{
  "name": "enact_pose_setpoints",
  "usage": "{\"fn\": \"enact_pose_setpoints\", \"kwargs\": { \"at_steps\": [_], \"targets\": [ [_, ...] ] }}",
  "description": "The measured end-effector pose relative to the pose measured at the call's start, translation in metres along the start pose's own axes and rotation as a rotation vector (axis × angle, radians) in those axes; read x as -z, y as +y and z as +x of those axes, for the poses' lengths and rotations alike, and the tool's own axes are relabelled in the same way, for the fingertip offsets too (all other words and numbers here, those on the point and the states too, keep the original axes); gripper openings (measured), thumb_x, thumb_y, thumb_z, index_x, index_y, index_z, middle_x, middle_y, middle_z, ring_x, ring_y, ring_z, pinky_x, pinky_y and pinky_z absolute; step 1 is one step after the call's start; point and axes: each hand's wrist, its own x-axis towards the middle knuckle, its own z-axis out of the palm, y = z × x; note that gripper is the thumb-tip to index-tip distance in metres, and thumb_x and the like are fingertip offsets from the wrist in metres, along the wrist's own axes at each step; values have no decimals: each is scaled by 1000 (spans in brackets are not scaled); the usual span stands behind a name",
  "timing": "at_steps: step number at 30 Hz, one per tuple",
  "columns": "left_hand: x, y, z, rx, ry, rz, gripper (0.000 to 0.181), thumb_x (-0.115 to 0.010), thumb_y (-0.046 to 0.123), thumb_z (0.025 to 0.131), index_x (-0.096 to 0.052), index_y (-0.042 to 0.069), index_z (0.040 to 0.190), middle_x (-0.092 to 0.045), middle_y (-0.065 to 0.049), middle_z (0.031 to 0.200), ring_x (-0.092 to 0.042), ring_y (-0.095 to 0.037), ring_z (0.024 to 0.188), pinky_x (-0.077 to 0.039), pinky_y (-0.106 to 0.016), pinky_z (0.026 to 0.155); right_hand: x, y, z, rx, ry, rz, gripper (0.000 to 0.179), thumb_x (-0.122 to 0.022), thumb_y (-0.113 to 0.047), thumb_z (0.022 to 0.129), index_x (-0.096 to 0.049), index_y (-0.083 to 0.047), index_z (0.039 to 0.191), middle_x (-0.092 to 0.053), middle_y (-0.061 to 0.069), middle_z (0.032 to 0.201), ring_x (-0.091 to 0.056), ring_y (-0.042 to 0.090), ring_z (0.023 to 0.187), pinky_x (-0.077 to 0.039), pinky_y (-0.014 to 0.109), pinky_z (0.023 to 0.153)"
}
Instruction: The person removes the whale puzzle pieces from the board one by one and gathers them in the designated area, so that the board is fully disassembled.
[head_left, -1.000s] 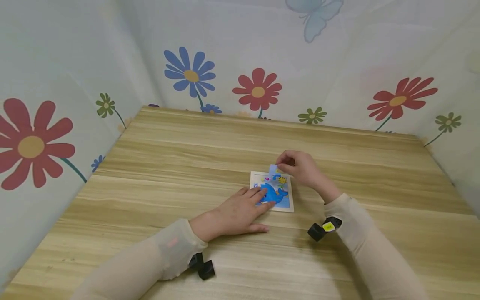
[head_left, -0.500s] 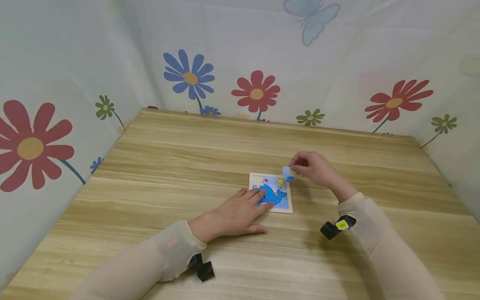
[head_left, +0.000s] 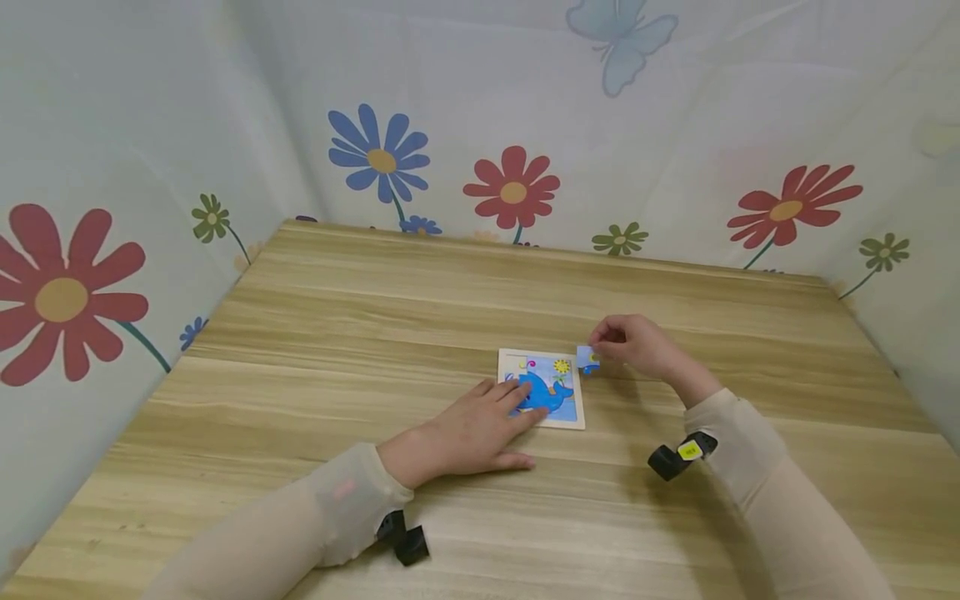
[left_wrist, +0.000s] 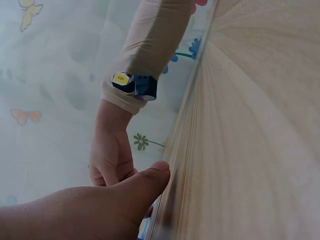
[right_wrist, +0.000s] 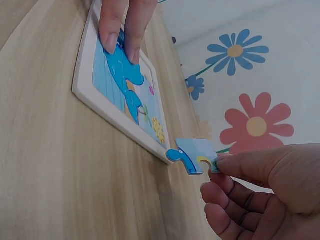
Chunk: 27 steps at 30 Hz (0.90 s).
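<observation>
A square jigsaw puzzle (head_left: 551,398) with a blue whale and a yellow flower lies in a pale wooden frame (head_left: 542,354) on the table. My left hand (head_left: 468,429) rests on its left part, fingers spread and fairly straight, covering some of the picture. Beyond the frame's far right corner, my right hand (head_left: 637,346) pinches a puzzle piece (right_wrist: 192,156) between thumb and forefinger. The piece is light blue with a darker blue knob and a bit of yellow; the right wrist view shows it held raised beside the frame's corner. Bare backing shows at the puzzle's upper left.
The wood-grain table (head_left: 360,317) stretches out around the puzzle. A white cloth (head_left: 480,83) printed with flowers and a butterfly hangs behind it and at both sides. Each sleeve carries a small black wrist camera (head_left: 408,542).
My right hand has moved the puzzle piece from over the puzzle's far edge to the right, past the frame's corner, and slightly nearer. My left hand stays on the puzzle.
</observation>
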Motion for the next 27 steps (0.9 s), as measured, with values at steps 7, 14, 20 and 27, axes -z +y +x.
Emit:
{"fn": "enact_pose_setpoints", "kwargs": {
  "at_steps": [7,14,20,27],
  "targets": [
    [-1,0,0,-3,-5,-5,68,-40,63,94,-37,23,149,-34,-13,155,-32,-30,144,-33,-49,113,-2,13,3,-25,-28,7,12,-57,-7,94,-64,2,99,-62,11,89,-51,16,78,-45,24,67],
    [-3,-1,0,-1,6,13,68,-40,64,94,-38,24,149,-35,-12,155,-32,-29,144,-32,-49,113,-3,20,8,-34,-62,43,14,-57,-7,95,-62,5,100,-62,11,85,-53,16,73,-47,25,63],
    [-3,0,0,6,-10,10,68,-39,64,94,-37,24,149,-34,-12,155,-31,-29,145,-31,-49,114,-7,26,11,-33,-63,37,13,-56,-5,95,-62,5,99,-63,12,83,-54,15,71,-46,25,61],
    [-2,0,0,13,-20,6,68,-38,64,94,-36,25,150,-33,-11,156,-29,-28,145,-30,-49,115,-10,31,11,-61,-35,29,14,-57,-7,94,-63,4,101,-64,13,88,-55,15,73,-46,25,62]
  ]
}}
